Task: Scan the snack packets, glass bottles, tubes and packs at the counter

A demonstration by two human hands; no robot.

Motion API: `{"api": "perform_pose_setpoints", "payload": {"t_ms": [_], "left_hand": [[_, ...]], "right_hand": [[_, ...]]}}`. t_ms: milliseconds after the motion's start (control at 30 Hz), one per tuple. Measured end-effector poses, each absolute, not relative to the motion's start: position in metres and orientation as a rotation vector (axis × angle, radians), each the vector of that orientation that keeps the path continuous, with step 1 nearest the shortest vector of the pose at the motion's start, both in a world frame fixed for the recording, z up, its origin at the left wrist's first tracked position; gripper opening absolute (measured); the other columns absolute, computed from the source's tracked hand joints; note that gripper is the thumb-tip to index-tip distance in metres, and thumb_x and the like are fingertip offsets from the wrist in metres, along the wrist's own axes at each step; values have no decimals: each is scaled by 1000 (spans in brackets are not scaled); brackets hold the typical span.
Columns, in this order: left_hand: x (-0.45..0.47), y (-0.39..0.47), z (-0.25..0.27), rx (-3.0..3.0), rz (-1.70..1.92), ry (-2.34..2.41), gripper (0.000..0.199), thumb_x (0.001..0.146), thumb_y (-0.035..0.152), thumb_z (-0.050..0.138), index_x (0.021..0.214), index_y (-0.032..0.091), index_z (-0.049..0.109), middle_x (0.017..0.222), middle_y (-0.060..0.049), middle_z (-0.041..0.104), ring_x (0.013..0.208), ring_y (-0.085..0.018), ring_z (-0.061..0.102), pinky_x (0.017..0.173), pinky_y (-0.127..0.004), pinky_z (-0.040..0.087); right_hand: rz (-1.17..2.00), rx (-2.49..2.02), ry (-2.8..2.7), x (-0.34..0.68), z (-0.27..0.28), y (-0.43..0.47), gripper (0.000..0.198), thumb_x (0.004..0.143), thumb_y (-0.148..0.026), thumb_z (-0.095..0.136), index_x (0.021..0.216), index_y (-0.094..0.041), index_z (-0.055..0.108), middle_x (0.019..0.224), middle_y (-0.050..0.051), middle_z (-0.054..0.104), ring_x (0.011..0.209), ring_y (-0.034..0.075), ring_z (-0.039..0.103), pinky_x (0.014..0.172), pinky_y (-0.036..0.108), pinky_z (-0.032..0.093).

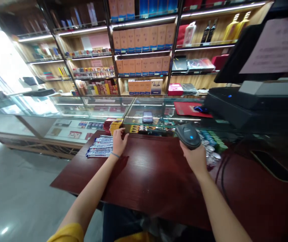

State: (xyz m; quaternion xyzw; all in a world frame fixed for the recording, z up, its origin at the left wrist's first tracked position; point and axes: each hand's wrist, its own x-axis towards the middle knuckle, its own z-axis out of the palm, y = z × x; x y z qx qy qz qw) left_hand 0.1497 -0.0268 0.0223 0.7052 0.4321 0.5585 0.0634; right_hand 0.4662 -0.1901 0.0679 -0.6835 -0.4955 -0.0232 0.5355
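My right hand (195, 156) is wrapped round the handle of a black barcode scanner (188, 135), which shows a lit blue light on top. Just beyond that hand stand several small bottles or cans (213, 153) with silver and green tops. My left hand (119, 143) hovers at or rests on the table's far left part, fingers loosely bent, thumb apart, no object visible in it. Right beside it lies a fanned pile of white-and-blue packets (100, 147). A stack of red and yellow packets (113, 125) sits just past its fingertips; whether they touch is unclear.
The dark red wooden table (144, 171) meets a glass display case (96, 107). To the right are a phone (275, 166), black cables (223, 174), a monitor (249, 50), and a mouse (200, 109) on a red mat (189, 108). Stocked shelves (144, 50) line the back wall.
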Motion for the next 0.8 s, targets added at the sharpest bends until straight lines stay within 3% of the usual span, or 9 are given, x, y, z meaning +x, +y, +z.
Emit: {"api": "perform_pose_setpoints", "payload": {"t_ms": [200,367,467,600,800], "left_hand": [[101,-2,26,2365,1639,1634,40,90,28,59,128,18,57,120,-15,55,118,-30,50,107,-48,39],[83,21,45,2661,1296,1706,55,89,32,61,143,23,51,151,-17,39,143,-35,31,118,-51,24],[82,39,50,2742,1090,1718,60,89,35,60,148,26,47,160,-14,30,150,-38,21,120,-56,16],[87,52,46,2777,966,1677,51,93,31,53,144,27,52,154,-14,43,145,-36,32,120,-57,18],[85,37,47,2675,1171,1605,39,96,22,46,129,31,65,138,-10,61,134,-31,48,117,-54,26]], "right_hand": [[32,-1571,-1251,425,44,-168,49,76,-49,66,113,-16,65,95,16,76,91,32,72,74,39,54],[55,-1551,-1318,414,28,-162,51,75,-46,67,116,-15,64,93,16,76,94,34,73,75,39,55],[49,-1524,-1353,414,23,-161,48,76,-45,66,114,-15,64,92,16,76,92,34,73,74,39,55],[10,-1523,-1383,417,19,-162,42,78,-43,65,111,-17,64,93,15,76,90,33,74,72,37,55],[13,-1565,-1376,424,9,-161,44,78,-45,65,113,-18,62,94,13,76,89,32,74,72,36,55]]}}
